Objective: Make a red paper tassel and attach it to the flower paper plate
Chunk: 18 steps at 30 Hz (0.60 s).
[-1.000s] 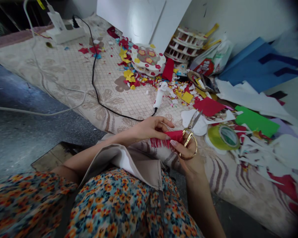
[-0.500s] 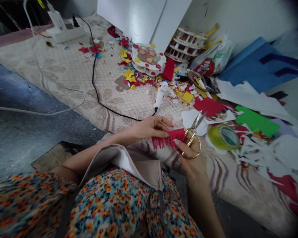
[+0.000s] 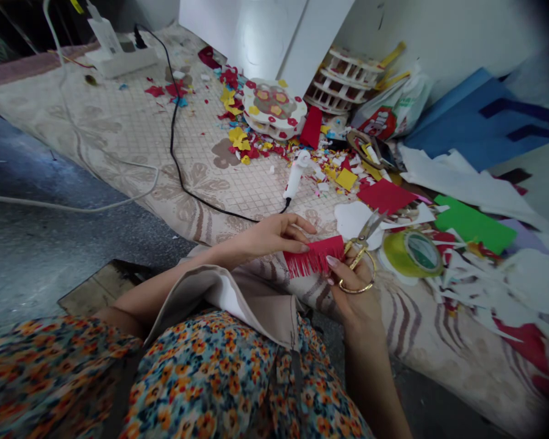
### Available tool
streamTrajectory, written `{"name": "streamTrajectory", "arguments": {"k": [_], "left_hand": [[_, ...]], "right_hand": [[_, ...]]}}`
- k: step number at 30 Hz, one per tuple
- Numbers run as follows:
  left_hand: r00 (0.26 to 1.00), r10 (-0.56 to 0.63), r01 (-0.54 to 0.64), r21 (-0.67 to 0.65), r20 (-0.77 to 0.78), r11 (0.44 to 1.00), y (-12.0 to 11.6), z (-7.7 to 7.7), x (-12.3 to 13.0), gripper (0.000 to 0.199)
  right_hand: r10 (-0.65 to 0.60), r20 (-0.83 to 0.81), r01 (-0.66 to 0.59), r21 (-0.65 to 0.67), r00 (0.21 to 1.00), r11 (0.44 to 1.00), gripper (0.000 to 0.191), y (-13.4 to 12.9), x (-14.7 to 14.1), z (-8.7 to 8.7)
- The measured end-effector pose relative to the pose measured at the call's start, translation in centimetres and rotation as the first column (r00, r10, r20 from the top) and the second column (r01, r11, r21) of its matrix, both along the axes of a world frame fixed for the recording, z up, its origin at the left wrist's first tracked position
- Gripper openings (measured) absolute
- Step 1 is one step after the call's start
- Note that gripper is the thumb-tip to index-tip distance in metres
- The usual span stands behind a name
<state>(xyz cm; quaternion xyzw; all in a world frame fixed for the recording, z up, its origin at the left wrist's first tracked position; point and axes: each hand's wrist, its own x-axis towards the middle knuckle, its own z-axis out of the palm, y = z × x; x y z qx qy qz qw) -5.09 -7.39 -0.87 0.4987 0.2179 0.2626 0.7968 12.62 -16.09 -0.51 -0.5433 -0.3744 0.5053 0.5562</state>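
Note:
A red strip (image 3: pixel 318 253) with one edge cut into a fringe stretches between my hands, just over the near edge of the table, its fringe hanging down. My left hand (image 3: pixel 274 238) pinches its left end between thumb and fingers. Gold-handled scissors (image 3: pixel 360 253) are held in my right hand (image 3: pixel 354 289), their blades apart and pointing away up to the right. The right thumb lies at the strip's right end; whether it grips the strip too, I cannot tell. Beyond my hands a white glue gun (image 3: pixel 294 177) rests on the patterned cloth.
A roll of yellow tape (image 3: pixel 412 253), a green sheet (image 3: pixel 473 222) and white scraps (image 3: pixel 480 292) lie to the right. A decorated round white piece (image 3: pixel 274 110) stands among coloured scraps farther back. A black cord (image 3: pixel 183 183) runs from the power strip (image 3: pixel 123 61) to the glue gun.
My right hand has shifted slightly to the right with the scissors. The red strip has moved a little right too, and its fringe shows more fully. My left hand has barely moved.

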Motion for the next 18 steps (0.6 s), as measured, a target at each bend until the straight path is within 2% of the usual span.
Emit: {"name": "streamTrajectory", "arguments": {"k": [5,12,18], "left_hand": [[1.000,-0.003,0.003,0.015,-0.013,1.000,-0.01,0.16,0.03,0.033],[1.000,-0.008,0.008,-0.009,-0.011,1.000,-0.30,0.48,0.11,0.035],[1.000,-0.014,0.014,-0.022,-0.007,1.000,-0.24,0.32,-0.05,0.039]], "right_hand": [[-0.062,-0.022,0.062,0.005,0.998,0.998,0.020,-0.12,0.02,-0.14],[-0.027,0.072,0.022,0.068,0.997,0.997,0.017,0.20,0.01,-0.43],[-0.099,0.026,0.097,0.086,0.995,0.992,0.020,0.29,0.07,-0.12]]}}
